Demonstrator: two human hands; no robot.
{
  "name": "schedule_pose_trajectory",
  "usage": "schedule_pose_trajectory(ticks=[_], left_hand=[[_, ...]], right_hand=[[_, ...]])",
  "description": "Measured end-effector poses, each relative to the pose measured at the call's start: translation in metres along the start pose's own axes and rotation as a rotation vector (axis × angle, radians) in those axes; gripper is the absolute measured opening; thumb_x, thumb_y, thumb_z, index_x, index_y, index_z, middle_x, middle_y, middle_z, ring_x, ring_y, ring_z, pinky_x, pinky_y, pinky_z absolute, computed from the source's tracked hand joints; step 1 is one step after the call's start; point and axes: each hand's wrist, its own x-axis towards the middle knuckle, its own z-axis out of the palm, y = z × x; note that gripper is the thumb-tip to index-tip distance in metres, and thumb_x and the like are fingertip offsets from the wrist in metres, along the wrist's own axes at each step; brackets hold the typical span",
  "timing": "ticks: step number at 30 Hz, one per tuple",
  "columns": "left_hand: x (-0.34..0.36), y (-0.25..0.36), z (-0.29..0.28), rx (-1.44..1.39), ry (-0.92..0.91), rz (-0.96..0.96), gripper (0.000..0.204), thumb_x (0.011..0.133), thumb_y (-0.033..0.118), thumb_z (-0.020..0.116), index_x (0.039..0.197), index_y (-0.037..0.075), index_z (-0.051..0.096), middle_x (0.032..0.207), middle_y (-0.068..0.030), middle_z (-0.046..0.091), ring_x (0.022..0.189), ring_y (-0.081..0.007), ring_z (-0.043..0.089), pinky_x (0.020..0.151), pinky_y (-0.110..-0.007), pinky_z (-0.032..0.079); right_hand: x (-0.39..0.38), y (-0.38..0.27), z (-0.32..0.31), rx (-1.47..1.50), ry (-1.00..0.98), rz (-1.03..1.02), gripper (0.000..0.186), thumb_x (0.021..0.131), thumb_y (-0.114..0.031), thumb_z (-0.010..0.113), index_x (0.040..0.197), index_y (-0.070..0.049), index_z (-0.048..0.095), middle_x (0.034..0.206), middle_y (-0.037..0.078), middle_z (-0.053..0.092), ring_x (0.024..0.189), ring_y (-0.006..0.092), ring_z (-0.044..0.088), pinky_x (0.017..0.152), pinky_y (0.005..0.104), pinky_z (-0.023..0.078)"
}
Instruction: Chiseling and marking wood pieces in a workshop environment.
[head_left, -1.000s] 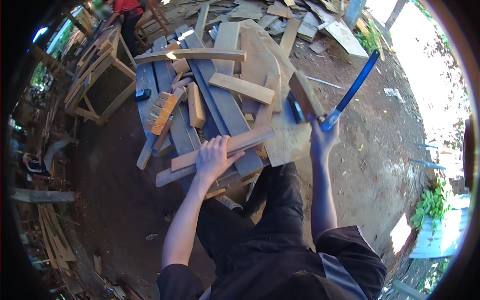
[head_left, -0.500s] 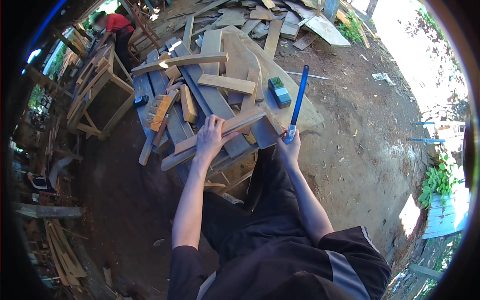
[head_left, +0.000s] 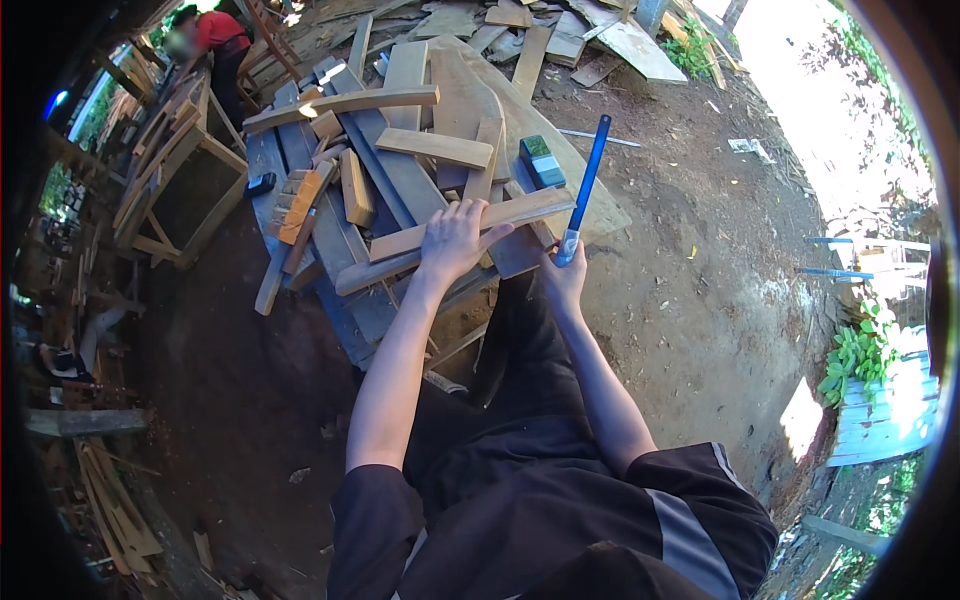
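Note:
My left hand (head_left: pixel 453 242) is closed around a wooden strip (head_left: pixel 535 207), thumb on the near side and fingers over its top. The strip lies across the near edge of a cluttered bench (head_left: pixel 342 318), on top of another wooden piece (head_left: pixel 362 277). Its right end reaches close to my right hand (head_left: pixel 566 280). That hand grips the pale silvery lower end of a slim blue tool (head_left: pixel 593 175), held upright. The tool is seen edge-on, so its exact kind does not show.
On the bench lie a green and blue box (head_left: pixel 541 162), loose boards (head_left: pixel 435 148), a wooden block (head_left: pixel 356 188) and an orange-wrapped bundle (head_left: pixel 306 205). Scrap slabs (head_left: pixel 625 45) cover the ground behind. A person in red (head_left: pixel 215 35) stands by a wooden frame table (head_left: pixel 190 190) at far left.
The wooden strip has slid to the right over the piece below it, with my left hand moving along on it. The blue tool remains upright in my right hand. The view has shifted slightly.

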Motion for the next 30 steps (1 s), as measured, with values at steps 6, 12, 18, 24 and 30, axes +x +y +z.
schedule_pose_trajectory(ticks=[6, 12, 18, 24, 30], left_hand=[[-0.004, 0.000, -0.001, 0.023, 0.040, -0.030, 0.066, 0.089, 0.066, 0.046, 0.111, 0.006, 0.061, 0.101, -0.0117, 0.066, 0.097, -0.0298, 0.064, 0.085, -0.041, 0.047], [-0.008, -0.005, -0.006, -0.061, 0.010, -0.068, 0.065, 0.089, 0.064, 0.049, 0.111, 0.004, 0.063, 0.102, -0.0123, 0.065, 0.100, -0.0290, 0.062, 0.088, -0.040, 0.046], [-0.018, -0.020, -0.017, 0.024, 0.020, -0.034, 0.064, 0.085, 0.064, 0.052, 0.104, 0.004, 0.062, 0.096, -0.0114, 0.062, 0.097, -0.0283, 0.059, 0.085, -0.040, 0.047], [-0.021, -0.025, -0.020, -0.007, 0.087, -0.010, 0.061, 0.084, 0.063, 0.054, 0.101, 0.004, 0.062, 0.093, -0.0099, 0.061, 0.097, -0.0269, 0.058, 0.082, -0.040, 0.046], [-0.022, -0.024, -0.013, 0.061, 0.089, -0.007, 0.063, 0.081, 0.064, 0.056, 0.103, 0.005, 0.061, 0.095, -0.0077, 0.061, 0.097, -0.0261, 0.058, 0.082, -0.039, 0.046]], right_hand=[[-0.012, -0.010, 0.010, 0.002, 0.036, 0.021, 0.030, 0.076, -0.009, 0.078, 0.096, -0.004, 0.055, 0.077, -0.001, 0.054, 0.067, 0.0070, 0.050, 0.061, 0.0248, 0.044], [-0.022, -0.005, 0.023, -0.006, 0.012, -0.006, 0.030, 0.078, -0.007, 0.074, 0.102, -0.004, 0.056, 0.082, 0.000, 0.057, 0.061, 0.0062, 0.052, 0.053, 0.0230, 0.043], [-0.029, -0.018, 0.026, -0.062, -0.021, -0.041, 0.028, 0.079, -0.008, 0.073, 0.102, -0.002, 0.057, 0.084, 0.002, 0.061, 0.071, 0.0086, 0.056, 0.064, 0.0252, 0.048], [-0.025, -0.017, 0.019, -0.116, 0.031, 0.044, 0.031, 0.079, -0.014, 0.075, 0.101, -0.003, 0.056, 0.080, 0.001, 0.060, 0.073, 0.0085, 0.055, 0.067, 0.0263, 0.047], [-0.027, -0.018, 0.021, -0.148, 0.042, 0.011, 0.031, 0.077, -0.013, 0.078, 0.098, -0.002, 0.057, 0.078, 0.005, 0.060, 0.069, 0.0134, 0.056, 0.067, 0.0301, 0.048]])
